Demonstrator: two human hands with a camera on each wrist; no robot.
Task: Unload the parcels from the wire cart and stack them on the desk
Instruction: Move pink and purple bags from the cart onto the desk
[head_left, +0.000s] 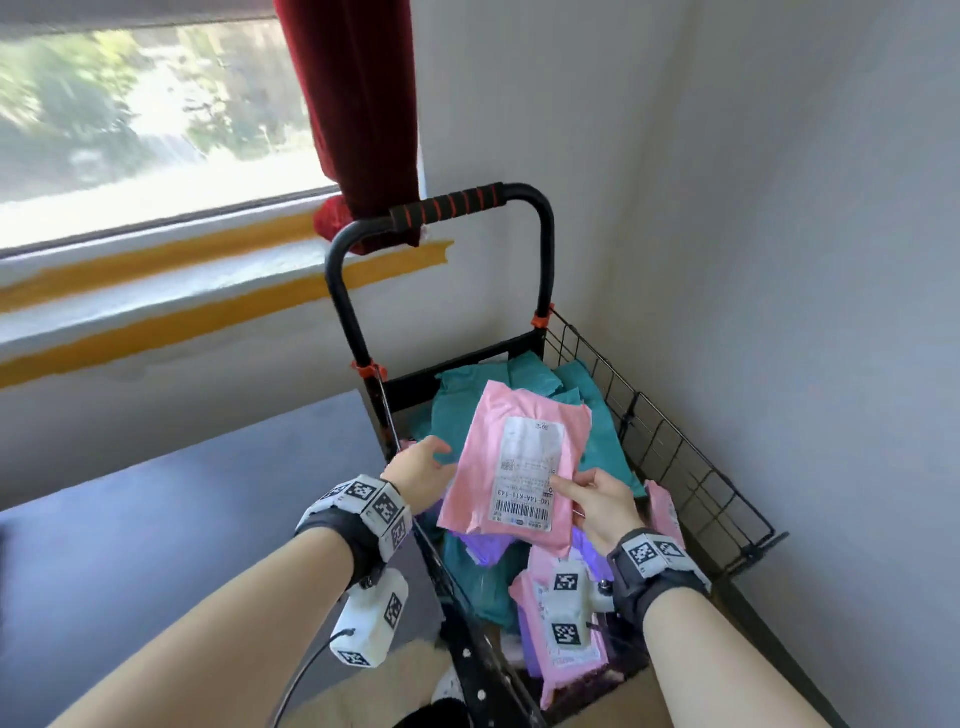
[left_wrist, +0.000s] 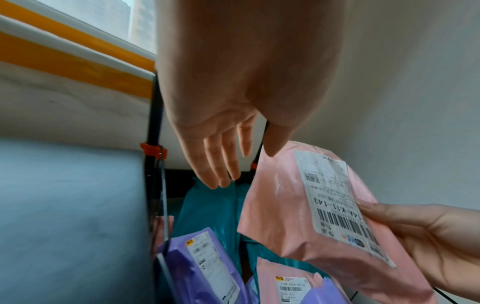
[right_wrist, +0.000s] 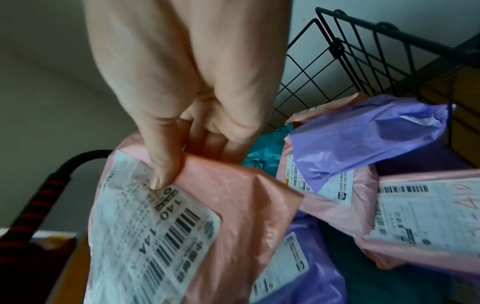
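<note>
Over the black wire cart (head_left: 680, 441), my right hand (head_left: 576, 493) holds a pink parcel (head_left: 514, 467) with a white barcode label. The thumb presses on the label and the fingers curl under the parcel's edge (right_wrist: 187, 158). My left hand (head_left: 423, 465) is open with straight fingers (left_wrist: 245, 148), close beside the left edge of the pink parcel (left_wrist: 283, 216); I cannot tell if it touches. Inside the cart lie several teal parcels (head_left: 467, 405), purple parcels (right_wrist: 363, 139) and more pink parcels (right_wrist: 415, 226).
The cart stands in a corner, a white wall (head_left: 779, 260) along its right side. Its black handle with red-striped grip (head_left: 452, 205) rises at the far end, under a red curtain (head_left: 358, 104) and a window. A grey-blue flat surface (head_left: 182, 493) lies left of the cart.
</note>
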